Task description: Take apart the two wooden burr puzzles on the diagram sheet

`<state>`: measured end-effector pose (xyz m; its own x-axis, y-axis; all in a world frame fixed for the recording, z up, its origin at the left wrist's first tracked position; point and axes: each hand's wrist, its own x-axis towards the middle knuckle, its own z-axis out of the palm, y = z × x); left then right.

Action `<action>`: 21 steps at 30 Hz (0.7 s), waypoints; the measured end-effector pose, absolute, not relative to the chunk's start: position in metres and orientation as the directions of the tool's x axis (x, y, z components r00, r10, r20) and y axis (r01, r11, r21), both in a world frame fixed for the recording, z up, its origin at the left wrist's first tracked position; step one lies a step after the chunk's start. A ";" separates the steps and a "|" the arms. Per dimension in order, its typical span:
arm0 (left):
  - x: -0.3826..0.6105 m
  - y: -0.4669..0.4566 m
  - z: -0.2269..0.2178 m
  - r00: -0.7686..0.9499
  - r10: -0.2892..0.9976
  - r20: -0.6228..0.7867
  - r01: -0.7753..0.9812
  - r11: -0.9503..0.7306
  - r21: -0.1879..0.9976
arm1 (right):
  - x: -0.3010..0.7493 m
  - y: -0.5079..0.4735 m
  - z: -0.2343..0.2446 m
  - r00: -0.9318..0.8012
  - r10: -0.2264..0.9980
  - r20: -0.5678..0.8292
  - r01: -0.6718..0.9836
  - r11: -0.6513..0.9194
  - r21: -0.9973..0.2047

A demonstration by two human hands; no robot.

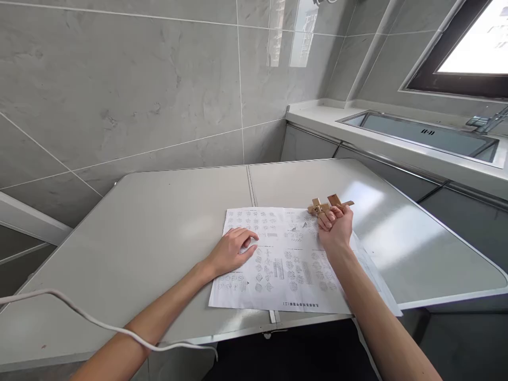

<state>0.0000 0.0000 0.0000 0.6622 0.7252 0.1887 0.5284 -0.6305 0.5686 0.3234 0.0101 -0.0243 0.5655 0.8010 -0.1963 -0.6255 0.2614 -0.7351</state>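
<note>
A large printed sheet [286, 293] covered with small line diagrams lies on the table, its printing upside down from where I look. My left hand [234, 248] rests on the sheet's left part, fingers loosely bent and thumb apart, with nothing in it. Near the sheet's far right corner, my right hand [336, 225] has its fingers curled in. Wooden puzzle pieces [334, 200] stick out beyond those fingers, and the hand appears closed on them. Just left of them is a cross-shaped cluster of wooden pieces [316, 207], touching or very close to my fingertips. The fingers partly hide how the pieces join.
The pale folding table [178, 206] has a seam down its middle. A white cable [91, 317] passes over my left forearm. To the right are a counter with a sink [420, 132], a faucet [486, 123] and a window. A grey tiled wall [159, 84] stands behind.
</note>
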 end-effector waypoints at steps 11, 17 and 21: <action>0.000 0.000 0.000 0.661 0.726 0.190 0.526 -0.629 0.573 | 0.331 0.011 -0.025 0.602 0.756 -0.257 -0.651 0.279 -0.706; 0.000 0.000 0.000 0.660 0.727 0.190 0.528 -0.628 0.571 | 0.324 0.011 -0.024 0.697 0.702 -0.150 -0.500 0.325 -0.803; 0.000 0.001 0.000 0.665 0.721 0.196 0.522 -0.636 0.569 | 0.304 0.007 -0.016 0.709 0.705 0.034 -0.303 0.348 -0.887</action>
